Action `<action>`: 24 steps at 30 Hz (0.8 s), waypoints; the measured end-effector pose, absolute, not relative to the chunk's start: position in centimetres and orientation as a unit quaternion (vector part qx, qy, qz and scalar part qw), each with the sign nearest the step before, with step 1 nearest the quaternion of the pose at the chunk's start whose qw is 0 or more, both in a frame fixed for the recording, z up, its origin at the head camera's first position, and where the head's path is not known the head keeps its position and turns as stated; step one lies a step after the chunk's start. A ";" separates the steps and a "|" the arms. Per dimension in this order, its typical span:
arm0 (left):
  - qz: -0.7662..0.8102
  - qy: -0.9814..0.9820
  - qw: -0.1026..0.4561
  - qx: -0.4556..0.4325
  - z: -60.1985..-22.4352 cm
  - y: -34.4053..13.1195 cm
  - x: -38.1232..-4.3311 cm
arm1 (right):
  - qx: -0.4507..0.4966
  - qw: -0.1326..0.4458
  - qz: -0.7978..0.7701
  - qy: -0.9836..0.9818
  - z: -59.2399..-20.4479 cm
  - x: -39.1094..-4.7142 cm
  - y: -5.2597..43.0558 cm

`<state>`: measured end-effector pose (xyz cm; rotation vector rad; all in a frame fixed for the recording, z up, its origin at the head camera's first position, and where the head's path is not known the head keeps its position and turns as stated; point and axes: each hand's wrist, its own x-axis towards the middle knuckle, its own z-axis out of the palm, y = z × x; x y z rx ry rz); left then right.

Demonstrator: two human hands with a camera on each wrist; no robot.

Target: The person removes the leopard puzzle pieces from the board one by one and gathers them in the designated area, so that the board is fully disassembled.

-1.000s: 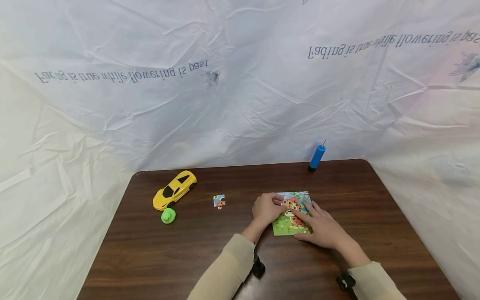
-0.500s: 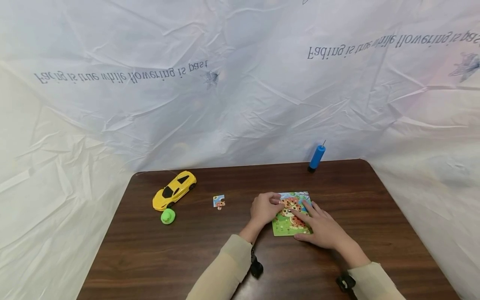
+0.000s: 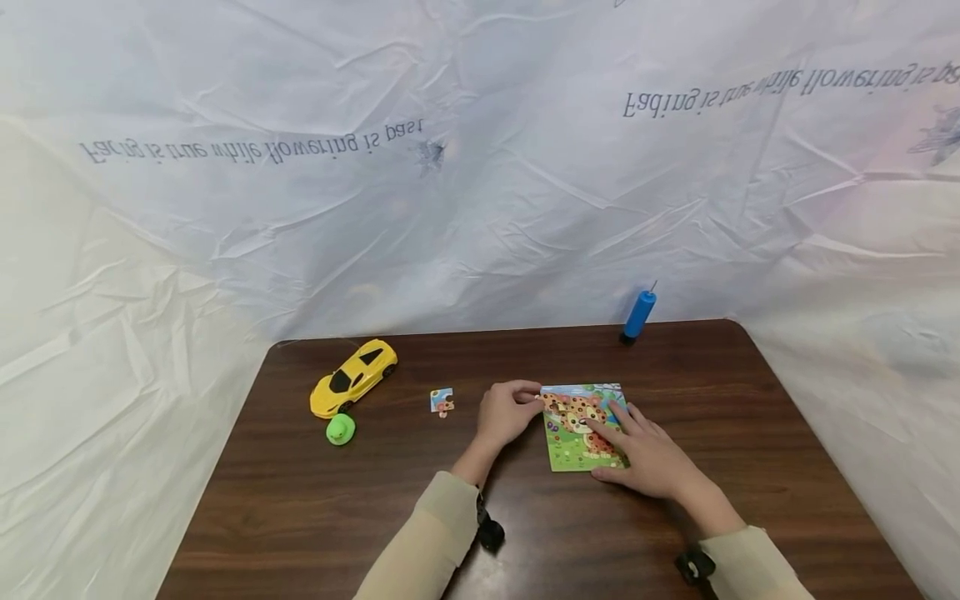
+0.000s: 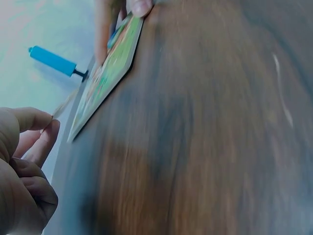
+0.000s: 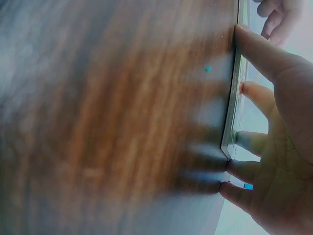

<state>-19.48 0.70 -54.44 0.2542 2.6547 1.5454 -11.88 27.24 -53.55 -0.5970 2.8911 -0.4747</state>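
In the head view a jigsaw puzzle board (image 3: pixel 566 454) with a spotted leopard on green grass lies on the table. My left hand (image 3: pixel 507 414) is at its upper left edge. The left wrist view shows that hand's thumb and fingertip pinching a thin puzzle piece (image 4: pixel 63 105), edge-on and blurred; its picture is hidden. My right hand (image 3: pixel 648 454) rests spread on the board's right side, its thumb at the lower edge and a finger on the leopard. Farther left, another puzzle piece (image 3: pixel 442 402), blue and orange, lies alone.
A yellow toy car (image 3: pixel 354 379) stands at the table's left, with a small green toy (image 3: pixel 341 430) close in front. At the back right edge is a blue hand pump (image 3: pixel 639 315). A white printed sheet (image 3: pixel 480 208) hangs behind the dark wooden table (image 3: pixel 337 517).
My left hand has slid left from over the board to its left edge, uncovering more of the leopard. The right hand stays on the board. The view has shifted slightly.
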 end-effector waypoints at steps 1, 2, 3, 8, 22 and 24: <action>0.502 0.860 0.027 0.082 -54.4 0.3 -19.5 | -0.200 0.074 -0.157 0.964 -53.5 -11.9 27.3; 0.503 0.860 0.024 0.081 -54.4 0.0 -19.5 | -0.200 0.074 -0.156 0.965 -53.5 -11.9 27.3; 0.503 0.860 0.022 0.080 -54.4 -0.4 -19.6 | -0.199 0.074 -0.157 0.964 -53.5 -11.9 27.3; 0.506 0.860 0.010 0.066 -54.1 -2.4 -19.8 | -0.196 0.079 -0.158 0.965 -53.4 -11.9 27.5; 0.508 0.861 -0.018 -0.022 -54.3 -8.5 -20.4 | -0.196 0.086 -0.162 0.963 -53.3 -11.9 27.3; 0.505 0.862 -0.019 -0.031 -54.3 -9.1 -20.5 | -0.197 0.086 -0.162 0.963 -53.3 -11.9 27.3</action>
